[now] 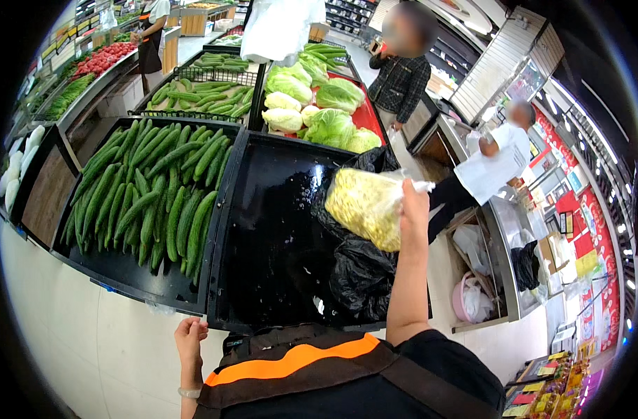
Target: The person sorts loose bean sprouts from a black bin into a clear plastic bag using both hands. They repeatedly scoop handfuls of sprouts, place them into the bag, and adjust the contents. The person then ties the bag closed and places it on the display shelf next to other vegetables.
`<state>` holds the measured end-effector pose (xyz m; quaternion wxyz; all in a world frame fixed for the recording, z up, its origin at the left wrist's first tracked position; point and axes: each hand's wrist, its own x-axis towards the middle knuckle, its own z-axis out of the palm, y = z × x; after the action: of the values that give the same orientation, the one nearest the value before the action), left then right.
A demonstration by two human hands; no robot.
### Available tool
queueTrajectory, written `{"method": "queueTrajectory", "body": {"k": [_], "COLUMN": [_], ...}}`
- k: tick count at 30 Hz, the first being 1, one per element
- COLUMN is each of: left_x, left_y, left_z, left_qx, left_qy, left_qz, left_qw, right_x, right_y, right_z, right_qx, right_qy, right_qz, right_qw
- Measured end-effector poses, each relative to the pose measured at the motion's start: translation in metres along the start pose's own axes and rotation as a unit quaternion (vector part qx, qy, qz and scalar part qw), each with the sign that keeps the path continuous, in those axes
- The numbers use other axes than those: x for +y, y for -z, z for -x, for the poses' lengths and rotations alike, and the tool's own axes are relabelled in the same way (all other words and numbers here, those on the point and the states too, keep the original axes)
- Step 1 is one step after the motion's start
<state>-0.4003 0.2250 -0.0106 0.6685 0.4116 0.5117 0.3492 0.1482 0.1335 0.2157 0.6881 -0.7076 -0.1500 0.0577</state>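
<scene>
My right hand (pixel 415 205) grips the gathered neck of a clear plastic bag of bean sprouts (pixel 363 207), held above a black display tray (pixel 272 225). Crumpled black plastic (pixel 363 272) lies along that tray's right side, partly under the bag. My left hand (pixel 190 332) hangs by the near edge of the trays with its fingers curled; nothing shows in it. In the adjoining tray to the left lie many cucumbers (pixel 141 194).
Beyond stand a crate of green vegetables (pixel 206 97) and a red-lined display of cabbages (pixel 332 112). Two people stand at the right (pixel 403 84) (pixel 494 157), near a metal counter (pixel 499 262). A pink basin (pixel 461 298) sits on its lower shelf. Another person (pixel 151 36) stands back left.
</scene>
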Motion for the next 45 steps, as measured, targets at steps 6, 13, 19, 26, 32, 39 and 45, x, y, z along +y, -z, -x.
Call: {"method": "queueTrajectory", "body": {"k": [6, 13, 19, 26, 32, 39, 45], "left_x": [-0.005, 0.008, 0.003, -0.008, 0.028, 0.028, 0.014], "left_y": [-0.004, -0.008, 0.004, 0.001, -0.014, -0.01, -0.011], "left_z": [-0.004, -0.014, -0.017, -0.038, -0.025, -0.029, -0.032], "left_qx": [-0.005, -0.027, 0.006, -0.029, -0.028, -0.032, -0.024], "left_qy": [0.012, -0.021, 0.032, 0.021, 0.02, 0.002, 0.019], "left_qz": [-0.001, 0.002, -0.03, 0.001, -0.031, -0.022, -0.003], "left_qw": [1.0, 0.999, 0.999, 0.999, 0.999, 0.999, 1.0], "right_x": [0.018, 0.001, 0.006, 0.0, -0.012, 0.003, -0.001], "right_y": [0.031, 0.029, 0.018, 0.028, 0.035, 0.041, 0.037], "right_z": [0.009, 0.048, 0.048, 0.05, 0.053, 0.044, 0.045], "right_qx": [0.002, -0.003, -0.032, -0.048, -0.004, -0.003, -0.028], "right_qy": [0.048, 0.006, -0.005, 0.025, 0.053, 0.045, 0.035], "right_qz": [-0.014, -0.021, -0.045, -0.069, 0.05, -0.059, -0.033], "right_qw": [0.999, 1.0, 0.998, 0.996, 0.997, 0.997, 0.998]}}
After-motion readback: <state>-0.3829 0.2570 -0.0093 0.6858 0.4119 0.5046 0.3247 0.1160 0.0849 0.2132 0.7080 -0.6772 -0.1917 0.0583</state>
